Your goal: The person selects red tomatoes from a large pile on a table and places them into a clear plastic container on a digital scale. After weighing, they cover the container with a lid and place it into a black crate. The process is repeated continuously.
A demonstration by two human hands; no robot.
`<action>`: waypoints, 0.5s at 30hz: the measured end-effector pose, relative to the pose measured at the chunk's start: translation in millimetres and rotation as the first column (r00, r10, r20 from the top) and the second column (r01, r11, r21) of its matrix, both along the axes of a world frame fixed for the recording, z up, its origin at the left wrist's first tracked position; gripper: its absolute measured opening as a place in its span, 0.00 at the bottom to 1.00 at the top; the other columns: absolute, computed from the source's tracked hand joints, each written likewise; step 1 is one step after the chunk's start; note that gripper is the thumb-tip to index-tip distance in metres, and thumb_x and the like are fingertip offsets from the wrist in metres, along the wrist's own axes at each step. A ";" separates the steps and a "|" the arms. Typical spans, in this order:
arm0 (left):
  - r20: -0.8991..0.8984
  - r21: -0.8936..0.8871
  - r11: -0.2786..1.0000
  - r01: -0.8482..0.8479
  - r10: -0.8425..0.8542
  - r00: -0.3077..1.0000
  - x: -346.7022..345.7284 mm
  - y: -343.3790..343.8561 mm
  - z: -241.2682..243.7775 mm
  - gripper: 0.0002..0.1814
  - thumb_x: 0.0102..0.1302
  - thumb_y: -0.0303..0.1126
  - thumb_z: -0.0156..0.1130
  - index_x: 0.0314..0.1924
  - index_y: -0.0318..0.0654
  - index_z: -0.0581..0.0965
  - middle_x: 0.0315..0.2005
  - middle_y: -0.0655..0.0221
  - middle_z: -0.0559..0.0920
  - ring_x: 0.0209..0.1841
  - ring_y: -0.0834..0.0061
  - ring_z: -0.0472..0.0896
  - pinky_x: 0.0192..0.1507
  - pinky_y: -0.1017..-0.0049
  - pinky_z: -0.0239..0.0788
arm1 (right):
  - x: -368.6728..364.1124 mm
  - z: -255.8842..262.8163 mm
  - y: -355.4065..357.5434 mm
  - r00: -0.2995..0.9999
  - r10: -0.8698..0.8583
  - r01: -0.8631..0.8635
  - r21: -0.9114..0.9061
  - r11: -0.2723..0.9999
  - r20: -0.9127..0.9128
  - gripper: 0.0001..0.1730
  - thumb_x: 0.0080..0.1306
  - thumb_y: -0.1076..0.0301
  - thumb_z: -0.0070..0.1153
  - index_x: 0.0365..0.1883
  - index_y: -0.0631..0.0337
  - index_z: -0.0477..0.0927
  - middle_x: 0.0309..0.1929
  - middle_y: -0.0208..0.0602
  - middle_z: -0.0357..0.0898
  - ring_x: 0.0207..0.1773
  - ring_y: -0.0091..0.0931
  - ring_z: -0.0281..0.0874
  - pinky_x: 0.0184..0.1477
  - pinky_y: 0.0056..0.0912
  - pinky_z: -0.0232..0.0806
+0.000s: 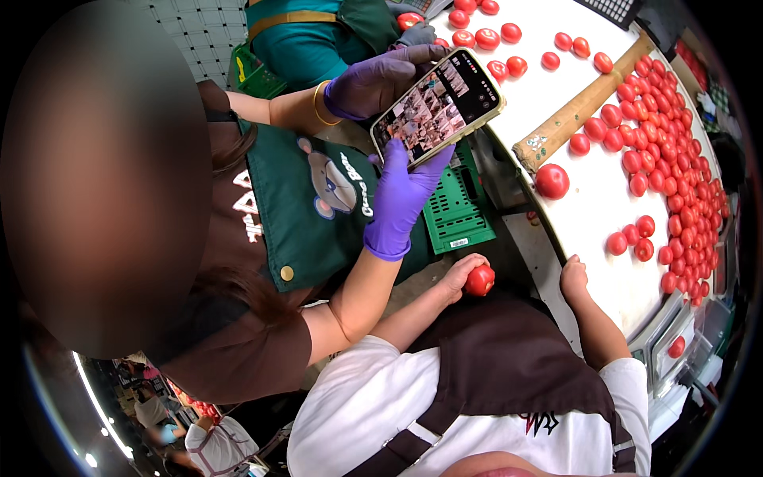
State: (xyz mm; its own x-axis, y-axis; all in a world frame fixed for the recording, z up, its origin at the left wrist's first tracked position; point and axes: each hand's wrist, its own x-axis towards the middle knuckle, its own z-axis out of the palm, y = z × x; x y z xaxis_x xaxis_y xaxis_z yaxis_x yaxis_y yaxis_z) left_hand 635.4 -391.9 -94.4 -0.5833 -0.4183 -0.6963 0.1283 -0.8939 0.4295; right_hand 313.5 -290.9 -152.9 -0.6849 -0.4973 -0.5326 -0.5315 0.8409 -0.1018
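My left hand (pixel 466 275) is closed around a red tomato (pixel 480 280), low in front of my brown apron. At the curved edge of the white table (pixel 602 298) rests my right hand (pixel 574 278), its fingers curled and partly hidden; whether it grips the edge I cannot tell. Several small tomatoes (pixel 644 249) sit on the table beyond this hand. A larger tomato (pixel 552 182) lies near the edge, close to the end of a brown roll-like divider (pixel 581 104). A dense heap of small tomatoes (pixel 679 161) covers the table's far right side.
A co-worker at left, in purple gloves (pixel 398 200), holds a smartphone (pixel 438 107). Below the phone is a green plastic crate (pixel 456 208). Another worker's gloved hand (pixel 417 34) holds a tomato at the top. A tray-like device (pixel 667 343) bearing one tomato stands at right.
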 end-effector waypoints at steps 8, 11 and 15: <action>0.027 -0.056 0.998 0.004 -0.002 1.000 2.2 6.3 -12.6 0.10 0.70 0.39 0.53 0.38 0.42 0.78 0.36 0.71 0.80 0.39 0.77 0.81 0.46 0.74 0.73 | -9.1 -9.2 4.2 0.995 -0.055 0.058 -0.046 0.997 0.081 0.36 0.76 0.49 0.27 0.50 0.77 0.75 0.51 0.73 0.76 0.57 0.58 0.74 0.62 0.52 0.66; 0.033 -0.054 0.999 0.003 -0.001 0.999 4.4 8.1 -11.8 0.10 0.70 0.40 0.54 0.39 0.43 0.78 0.36 0.71 0.80 0.40 0.78 0.80 0.46 0.75 0.73 | -7.7 -8.3 1.1 0.987 -0.124 0.129 -0.048 0.991 0.100 0.37 0.75 0.48 0.27 0.50 0.78 0.75 0.52 0.72 0.76 0.58 0.58 0.74 0.62 0.52 0.65; 0.040 -0.056 0.998 -0.014 0.016 0.999 8.9 11.0 -13.3 0.10 0.70 0.39 0.54 0.39 0.43 0.78 0.37 0.71 0.80 0.40 0.78 0.80 0.47 0.75 0.72 | -10.2 -12.6 2.0 0.983 -0.150 0.156 -0.057 0.986 0.104 0.38 0.75 0.47 0.28 0.50 0.80 0.75 0.52 0.72 0.76 0.59 0.58 0.73 0.63 0.51 0.65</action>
State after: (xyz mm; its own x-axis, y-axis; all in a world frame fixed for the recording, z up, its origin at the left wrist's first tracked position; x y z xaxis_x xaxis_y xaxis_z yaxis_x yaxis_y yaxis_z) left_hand 644.3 -380.9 -107.8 -0.5488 -0.4656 -0.6943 0.1233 -0.8666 0.4836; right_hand 303.4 -288.8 -165.4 -0.7008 -0.4266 -0.5717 -0.3818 0.9013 -0.2046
